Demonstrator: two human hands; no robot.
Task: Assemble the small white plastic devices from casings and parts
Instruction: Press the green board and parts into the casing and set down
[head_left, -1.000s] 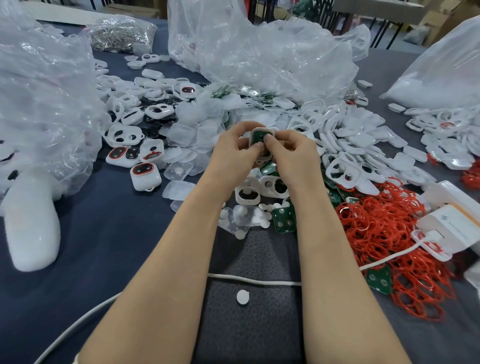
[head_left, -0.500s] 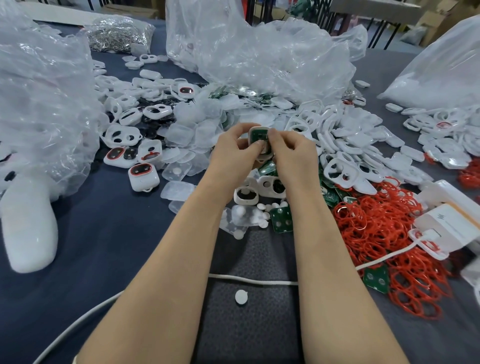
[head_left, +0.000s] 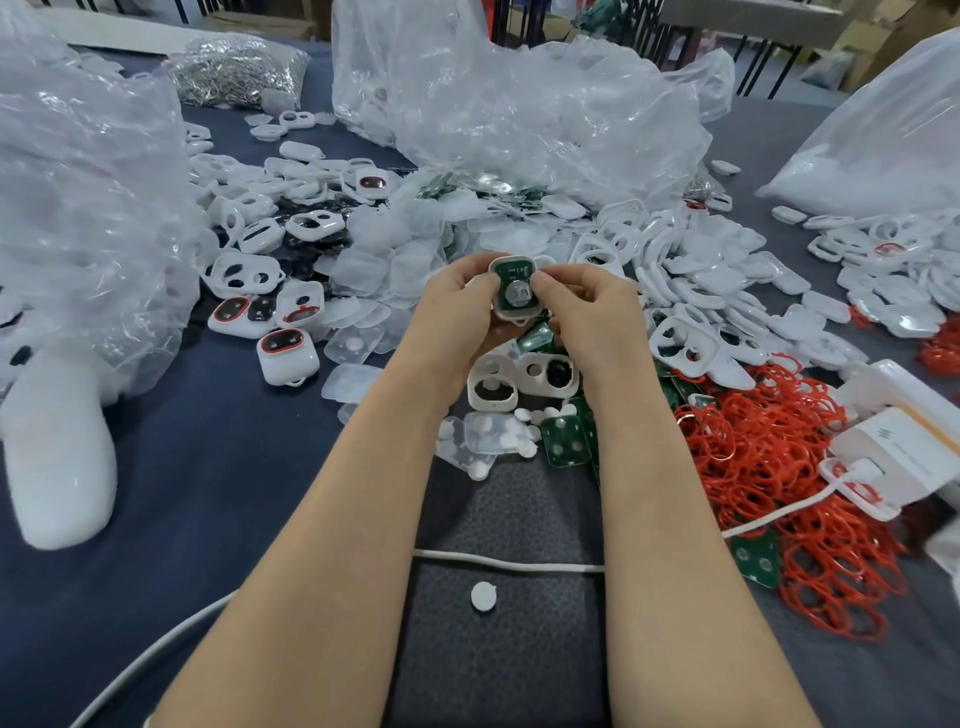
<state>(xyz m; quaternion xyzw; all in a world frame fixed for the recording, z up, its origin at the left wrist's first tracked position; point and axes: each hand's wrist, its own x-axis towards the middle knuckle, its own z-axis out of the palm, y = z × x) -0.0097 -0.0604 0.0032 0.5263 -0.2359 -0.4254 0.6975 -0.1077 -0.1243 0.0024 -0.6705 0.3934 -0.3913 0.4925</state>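
Across the dark blue table (head_left: 208, 493) we see crumpled clear plastic bags (head_left: 519, 114) along the top of the frame, a heap of white casings (head_left: 701, 291) spread through the middle, and a tangle of red rings (head_left: 769, 457) at the right. At the centre of the frame, above that clutter, our left hand (head_left: 452, 317) and right hand (head_left: 592, 322) both curl round one small white casing (head_left: 506, 312). Our thumbs press on its open face, where a green circuit board (head_left: 511, 271) sits inside.
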